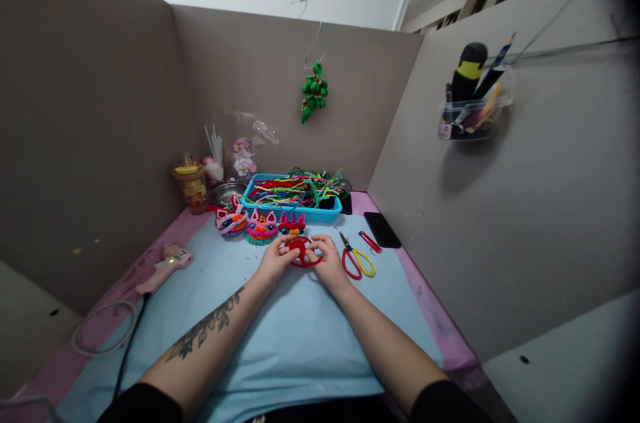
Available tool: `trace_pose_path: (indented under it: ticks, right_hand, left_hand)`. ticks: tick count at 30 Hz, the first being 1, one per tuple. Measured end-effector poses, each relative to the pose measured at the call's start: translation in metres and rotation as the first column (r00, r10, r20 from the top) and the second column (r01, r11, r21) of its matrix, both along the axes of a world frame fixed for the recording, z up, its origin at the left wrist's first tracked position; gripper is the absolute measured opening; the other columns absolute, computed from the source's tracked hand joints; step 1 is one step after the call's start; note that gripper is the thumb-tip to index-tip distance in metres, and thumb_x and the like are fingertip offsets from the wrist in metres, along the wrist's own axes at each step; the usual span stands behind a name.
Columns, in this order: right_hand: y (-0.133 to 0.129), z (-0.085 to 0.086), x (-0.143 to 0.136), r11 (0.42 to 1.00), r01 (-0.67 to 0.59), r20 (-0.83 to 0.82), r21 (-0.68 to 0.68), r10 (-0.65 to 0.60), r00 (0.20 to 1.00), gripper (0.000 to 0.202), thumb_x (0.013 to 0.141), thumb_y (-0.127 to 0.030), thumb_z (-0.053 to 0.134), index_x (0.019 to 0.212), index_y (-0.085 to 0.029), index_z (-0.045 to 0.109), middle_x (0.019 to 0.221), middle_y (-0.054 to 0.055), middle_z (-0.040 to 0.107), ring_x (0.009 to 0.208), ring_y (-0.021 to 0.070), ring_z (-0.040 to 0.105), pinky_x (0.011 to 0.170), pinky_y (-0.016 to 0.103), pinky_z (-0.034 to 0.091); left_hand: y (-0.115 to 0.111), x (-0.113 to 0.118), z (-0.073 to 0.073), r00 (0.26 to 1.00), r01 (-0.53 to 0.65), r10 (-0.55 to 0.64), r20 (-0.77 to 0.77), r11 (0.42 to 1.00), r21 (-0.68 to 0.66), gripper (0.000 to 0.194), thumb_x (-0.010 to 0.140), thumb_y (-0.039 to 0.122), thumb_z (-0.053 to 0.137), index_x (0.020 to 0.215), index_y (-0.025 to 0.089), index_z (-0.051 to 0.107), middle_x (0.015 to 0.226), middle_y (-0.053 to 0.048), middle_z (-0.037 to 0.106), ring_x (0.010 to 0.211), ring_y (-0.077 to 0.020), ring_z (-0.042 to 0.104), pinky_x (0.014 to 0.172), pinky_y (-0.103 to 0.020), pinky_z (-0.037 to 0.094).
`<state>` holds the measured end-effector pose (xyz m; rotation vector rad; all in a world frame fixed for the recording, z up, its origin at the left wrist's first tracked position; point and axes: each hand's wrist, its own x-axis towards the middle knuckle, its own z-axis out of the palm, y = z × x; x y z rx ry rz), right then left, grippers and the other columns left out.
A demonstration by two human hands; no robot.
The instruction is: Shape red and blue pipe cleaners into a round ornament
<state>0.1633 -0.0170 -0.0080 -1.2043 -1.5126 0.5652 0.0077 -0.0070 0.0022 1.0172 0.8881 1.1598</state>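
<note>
Between my two hands is a round red pipe-cleaner frame (303, 261), a ring with crossing bars inside. My left hand (277, 259) pinches its left side, fingers closed on the red fuzzy wire. On the opposite side, my right hand (327, 263) grips the ring with thumb and fingers. Just beyond the hands sit colourful pipe-cleaner animal heads: a pink and orange one (261, 228), a red one (292, 224) and a white and pink one (231, 219). Scissors with red and yellow handles (358, 261) lie open to the right of my right hand.
A blue tray (315, 215) heaped with pipe cleaners stands at the back. A red cutter (371, 241) and a black phone (383, 229) lie at right. At left rests a pink glue gun (167, 266) with its cord. Partition walls surround the desk; a pen holder (470, 117) hangs on the right one.
</note>
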Motion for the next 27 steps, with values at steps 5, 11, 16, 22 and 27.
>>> trace_pose_path:
  ticks: [5,11,16,22,27]
  right_hand:
    - [-0.001,0.002,-0.002,1.0,0.01,-0.023,-0.027,-0.011,1.0,0.005,0.068,-0.026,0.067,0.068,-0.021,0.066,0.109,0.007,0.054,0.107,0.0224,0.052,0.1,0.039,0.035]
    - [0.006,-0.002,0.003,0.985,-0.091,-0.127,-0.147,0.072,0.989,0.011,0.067,-0.028,0.065,0.062,-0.018,0.066,0.119,0.01,0.054,0.111,0.0253,0.051,0.101,0.042,0.033]
    - [0.01,-0.006,0.004,0.963,-0.183,-0.266,-0.199,0.127,0.956,0.01,0.065,-0.026,0.064,0.057,-0.018,0.064,0.123,0.008,0.054,0.111,0.0264,0.051,0.101,0.045,0.031]
    - [0.008,-0.005,0.001,0.897,-0.33,-0.437,-0.294,0.181,0.881,0.01,0.061,-0.025,0.061,0.054,-0.018,0.058,0.118,0.006,0.057,0.095,0.022,0.057,0.089,0.038,0.043]
    - [0.01,-0.005,0.007,0.932,-0.254,-0.35,-0.257,0.156,0.924,0.01,0.064,-0.026,0.062,0.07,-0.019,0.065,0.126,0.008,0.052,0.111,0.0256,0.053,0.096,0.041,0.038]
  left_hand:
    - [-0.001,0.001,0.002,1.0,-0.013,0.012,0.022,1.0,0.013,0.056,0.058,0.03,0.079,0.105,0.014,0.052,0.072,-0.005,0.071,0.062,-0.0154,0.065,0.065,-0.026,0.048]
    - [0.0,0.001,-0.001,1.0,0.005,-0.004,-0.012,0.999,0.048,0.057,0.058,0.032,0.079,0.105,0.014,0.051,0.072,-0.004,0.071,0.061,-0.0148,0.064,0.063,-0.025,0.047]
    - [0.0,0.002,-0.001,0.999,0.013,-0.008,-0.051,0.995,0.1,0.055,0.059,0.032,0.078,0.103,0.014,0.051,0.063,0.0,0.067,0.056,-0.0136,0.062,0.059,-0.024,0.045]
    - [-0.004,0.004,0.005,0.997,0.038,-0.03,-0.068,0.991,0.126,0.055,0.059,0.032,0.077,0.104,0.013,0.051,0.065,-0.001,0.067,0.058,-0.0132,0.061,0.059,-0.023,0.045]
    - [-0.003,0.002,0.008,0.999,-0.017,0.021,-0.049,0.997,0.08,0.061,0.058,0.032,0.078,0.109,0.013,0.05,0.061,0.0,0.066,0.053,-0.0121,0.059,0.053,-0.021,0.042]
